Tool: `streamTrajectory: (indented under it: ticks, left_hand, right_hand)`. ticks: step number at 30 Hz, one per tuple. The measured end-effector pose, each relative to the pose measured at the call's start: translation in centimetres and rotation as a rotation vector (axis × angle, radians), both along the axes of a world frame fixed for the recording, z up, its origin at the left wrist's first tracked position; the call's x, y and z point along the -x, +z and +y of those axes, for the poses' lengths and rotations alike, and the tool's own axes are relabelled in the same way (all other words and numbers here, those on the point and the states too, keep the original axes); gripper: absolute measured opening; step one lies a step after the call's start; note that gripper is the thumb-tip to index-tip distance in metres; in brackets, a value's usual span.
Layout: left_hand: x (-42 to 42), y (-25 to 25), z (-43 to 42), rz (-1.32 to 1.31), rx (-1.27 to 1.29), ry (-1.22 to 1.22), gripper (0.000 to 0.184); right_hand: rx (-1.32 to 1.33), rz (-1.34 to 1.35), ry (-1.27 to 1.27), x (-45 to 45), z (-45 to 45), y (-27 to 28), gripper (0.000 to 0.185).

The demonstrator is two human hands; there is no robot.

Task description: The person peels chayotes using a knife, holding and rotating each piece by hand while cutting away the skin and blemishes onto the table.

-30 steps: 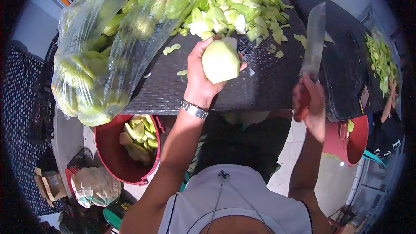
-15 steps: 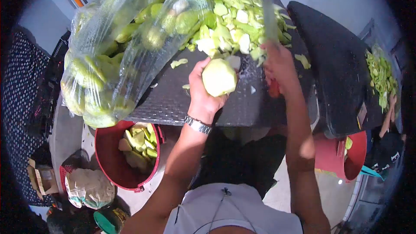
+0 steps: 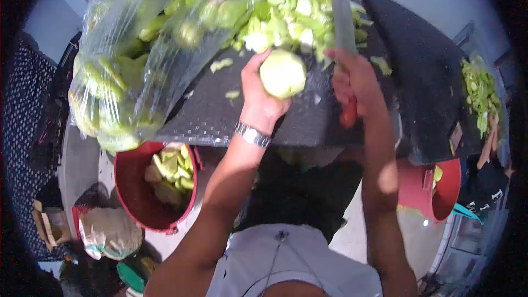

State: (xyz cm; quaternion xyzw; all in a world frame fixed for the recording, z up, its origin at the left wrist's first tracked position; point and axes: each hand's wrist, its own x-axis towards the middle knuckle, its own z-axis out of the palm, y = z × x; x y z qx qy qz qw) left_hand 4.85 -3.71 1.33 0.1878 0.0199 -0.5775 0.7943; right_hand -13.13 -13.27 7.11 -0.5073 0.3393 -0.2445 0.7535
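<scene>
1. The peeled vegetable (image 3: 282,74), pale green and rounded, is held just above the near part of the dark table (image 3: 220,118), well apart from the knife.
2. The left hand (image 3: 258,96) is wrapped around it from beneath and the side, the thumb up along its left edge. The forearm reaches forward from the body, slanting inward, with a metal watch (image 3: 253,135) at the wrist.
3. The right hand (image 3: 356,80) is clenched around the red handle of the knife (image 3: 344,19). Its blade points upright and away from the body; the forearm runs nearly straight forward.
4. Beyond the hands, a heap of green peelings (image 3: 300,14) spreads over the table.
5. To the left, a clear plastic bag (image 3: 118,85) of green vegetables hangs over the table's near edge.
6. Below that edge stands a red bucket (image 3: 127,187) holding pale green pieces (image 3: 176,170).
</scene>
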Motion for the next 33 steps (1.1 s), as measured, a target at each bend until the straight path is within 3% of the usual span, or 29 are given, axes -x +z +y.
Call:
streamTrajectory:
  ticks: [3, 5, 7, 9, 11, 15, 18, 21, 23, 24, 25, 27, 29, 33]
  left_hand:
    - [-0.1, 0.4, 0.4, 0.003, 0.024, 0.012, 0.030]
    - [-0.3, 1.4, 0.2, -0.018, 0.013, 0.022, 0.030]
    - [-0.6, 1.2, 0.4, 0.023, 0.047, -0.006, 0.033]
    - [-0.5, 0.3, 1.1, 0.041, 0.055, -0.011, 0.035]
    - [-0.1, -0.2, 1.9, 0.050, 0.048, -0.021, 0.034]
    - [0.6, -1.1, 3.9, 0.061, 0.027, -0.047, 0.033]
    - [1.1, -1.1, 4.7, 0.102, -0.029, -0.043, 0.033]
    - [1.2, -1.3, 4.8, 0.130, -0.029, -0.055, 0.036]
    - [1.1, -1.2, 5.0, 0.113, -0.028, -0.056, 0.038]
    - [1.1, -1.1, 5.2, 0.080, -0.005, -0.063, 0.039]
    - [0.9, -1.0, 5.5, 0.084, 0.012, -0.055, 0.039]
    - [0.6, -0.7, 5.6, 0.123, 0.049, -0.024, 0.039]
    - [0.4, -0.3, 5.7, 0.179, 0.077, 0.006, 0.038]
    - [-0.2, -0.3, 4.7, 0.152, 0.100, 0.062, 0.035]
  right_hand:
    - [0.010, 0.013, 0.044, 0.7, 2.4, 1.4, 0.038]
    - [0.161, 0.071, -0.022, 0.3, 3.6, 1.6, 0.040]
    - [0.518, 0.198, -0.117, 0.3, 4.2, -0.7, 0.042]
    - [0.540, 0.228, -0.061, 0.3, 3.7, -1.3, 0.047]
    - [0.220, 0.160, 0.141, 0.0, 1.0, 0.5, 0.052]
    - [0.165, -0.059, -0.013, -5.4, -9.7, -2.1, 0.049]
    - [0.222, -0.304, 0.087, -10.1, -15.3, -1.1, 0.050]
    - [0.060, -0.206, 0.165, -15.1, -21.2, -2.9, 0.047]
    - [-0.262, -0.295, -0.129, -18.0, -19.2, -4.6, 0.042]
    - [-0.291, -0.260, -0.125, -18.3, -17.2, -5.3, 0.039]
    - [-0.229, -0.232, -0.081, -18.0, -14.4, -5.6, 0.038]
    - [-0.147, -0.121, 0.245, -15.4, -10.1, -5.6, 0.036]
    - [-0.111, -0.173, 0.426, -12.6, -7.4, -5.6, 0.040]
    - [0.061, -0.016, 0.184, -7.0, -2.5, -2.2, 0.047]
